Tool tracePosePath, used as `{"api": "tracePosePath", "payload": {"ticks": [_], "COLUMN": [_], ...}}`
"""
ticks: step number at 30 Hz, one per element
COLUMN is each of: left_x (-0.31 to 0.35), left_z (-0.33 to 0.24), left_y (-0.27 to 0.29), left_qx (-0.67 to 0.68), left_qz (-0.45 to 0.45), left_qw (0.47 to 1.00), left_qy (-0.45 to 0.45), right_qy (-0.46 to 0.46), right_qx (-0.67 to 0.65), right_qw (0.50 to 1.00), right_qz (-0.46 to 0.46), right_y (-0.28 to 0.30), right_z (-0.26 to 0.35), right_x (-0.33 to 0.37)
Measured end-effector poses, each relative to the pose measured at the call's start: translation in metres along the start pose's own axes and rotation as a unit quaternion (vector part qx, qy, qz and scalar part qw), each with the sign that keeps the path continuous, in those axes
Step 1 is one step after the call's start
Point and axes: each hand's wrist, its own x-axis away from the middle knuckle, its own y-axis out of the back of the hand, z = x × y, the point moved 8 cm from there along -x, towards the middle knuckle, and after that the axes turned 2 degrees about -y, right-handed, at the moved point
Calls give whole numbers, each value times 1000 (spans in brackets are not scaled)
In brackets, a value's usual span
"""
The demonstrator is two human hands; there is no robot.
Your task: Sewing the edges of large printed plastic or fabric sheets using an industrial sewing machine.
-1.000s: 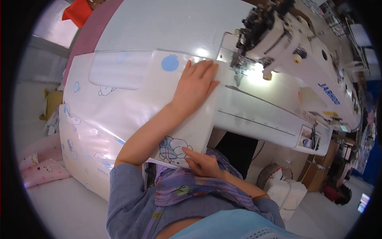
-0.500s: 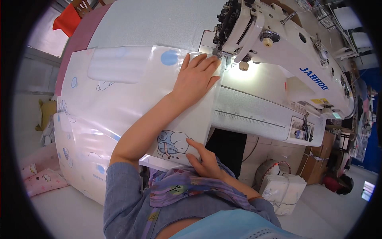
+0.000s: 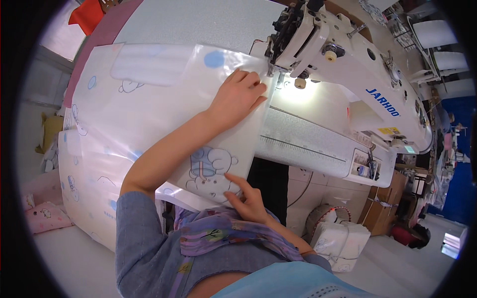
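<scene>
A whitish, glossy plastic sheet [image 3: 149, 107] with pale blue dots and cartoon bears spreads over the sewing machine table [image 3: 198, 22]. Its right edge runs up to the needle area of a white industrial sewing machine [image 3: 343, 64], whose lamp is lit. My left hand [image 3: 240, 97] rests on the sheet just short of the needle, fingers bent and thumb apart; its fingertips are partly hidden. Nearer my body, my right hand [image 3: 248, 201] touches the sheet beside a printed bear [image 3: 213, 164]. There the index finger and thumb are spread, and the other fingers are folded.
More of the sheet hangs over the table's left side. A ruler strip [image 3: 303, 146] lines the near edge of the machine bed. To the right on the floor stand a tied white bundle [image 3: 343, 243], a basket [image 3: 318, 216] and cardboard boxes [image 3: 382, 203].
The sheet has shifted away from me past the machine. My left hand has drawn back a little from the needle, its fingers going from spread flat to bent. My right hand stays near the bear.
</scene>
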Motion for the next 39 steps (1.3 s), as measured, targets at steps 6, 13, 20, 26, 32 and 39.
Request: {"api": "tracePosePath", "payload": {"ticks": [6, 13, 20, 26, 32, 39], "left_x": [34, 20, 26, 52, 245, 478], "left_z": [-31, -9, -15, 24, 97, 79], "left_y": [13, 6, -1, 36, 124, -11], "left_qx": [-47, -73, -89, -98, -208, 495], "left_qz": [-17, -44, -39, -78, -320, -529], "left_qw": [999, 996, 995, 991, 880, 447], "left_qy": [-1, -16, 4, 45, 283, 525], "right_qy": [6, 82, 85, 85, -34, -5], "right_qx": [-17, -25, -19, -242, -217, -282], "right_qw": [998, 992, 992, 962, 967, 959], "right_qz": [-62, -92, -97, -95, -130, -30], "right_y": [20, 15, 25, 10, 1, -10], "right_z": [7, 19, 26, 16, -25, -14], "right_x": [-27, -22, -47, -20, 1, -3]}}
